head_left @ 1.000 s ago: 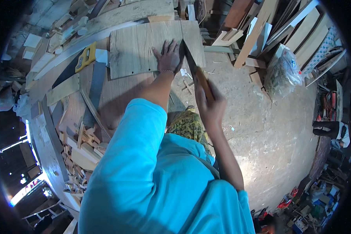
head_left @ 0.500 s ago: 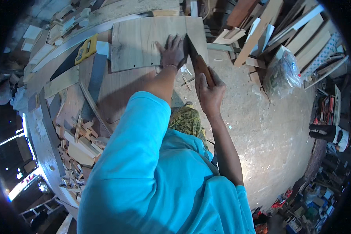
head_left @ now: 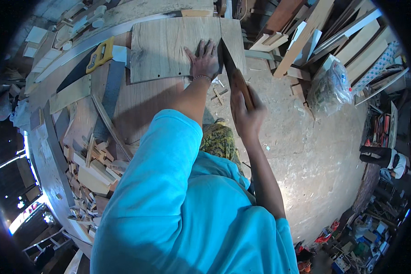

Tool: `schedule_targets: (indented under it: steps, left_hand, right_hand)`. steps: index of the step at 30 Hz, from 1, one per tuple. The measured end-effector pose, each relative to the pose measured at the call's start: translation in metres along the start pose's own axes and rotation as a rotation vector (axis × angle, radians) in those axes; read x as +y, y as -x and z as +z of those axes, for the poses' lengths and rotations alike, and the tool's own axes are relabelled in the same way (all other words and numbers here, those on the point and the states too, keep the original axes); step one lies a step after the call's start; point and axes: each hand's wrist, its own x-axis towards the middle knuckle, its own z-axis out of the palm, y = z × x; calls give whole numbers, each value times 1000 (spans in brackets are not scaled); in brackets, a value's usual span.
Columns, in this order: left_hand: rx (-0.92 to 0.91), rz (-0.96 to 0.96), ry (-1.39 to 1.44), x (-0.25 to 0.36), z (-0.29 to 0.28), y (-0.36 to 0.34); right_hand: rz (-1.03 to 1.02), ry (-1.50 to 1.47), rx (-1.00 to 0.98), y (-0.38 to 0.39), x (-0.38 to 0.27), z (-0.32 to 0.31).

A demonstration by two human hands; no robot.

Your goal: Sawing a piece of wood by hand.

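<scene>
A wide wooden board (head_left: 162,48) lies on the workbench, its right part jutting past the bench edge. My left hand (head_left: 205,61) rests flat on the board with fingers spread, just left of a dark straight line across it. In my right hand (head_left: 249,112) is the wooden handle of a handsaw (head_left: 229,61), fingers wrapped round it. The saw's dark blade stands in the board along that line, its tip pointing away from me. Part of the blade is hidden by the angle.
A second handsaw with a yellow handle (head_left: 100,55) lies left of the board. Wood offcuts (head_left: 93,169) pile up at the left. Upright planks (head_left: 301,41) and a clear plastic bag (head_left: 331,89) stand at the right. Another person (head_left: 388,160) is at the far right.
My right hand and the saw have shifted slightly toward me, and the hand is a little blurred. My left hand stays on the board.
</scene>
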Motion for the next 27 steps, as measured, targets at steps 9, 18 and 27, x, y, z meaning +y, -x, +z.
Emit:
schedule_targets:
  steps: [9,18,27]
  left_hand:
    - [-8,-19,97,-2,-3,-2]
    - [129,-5,-15,-1,16,-1]
    - [100,-12,40,-3,10,-4]
  right_hand:
    - [-34,-44,-34,59,-6,-45]
    - [-2,-64,-30,12,-6,-11]
    - [6,-94,-33,54,-1,-29]
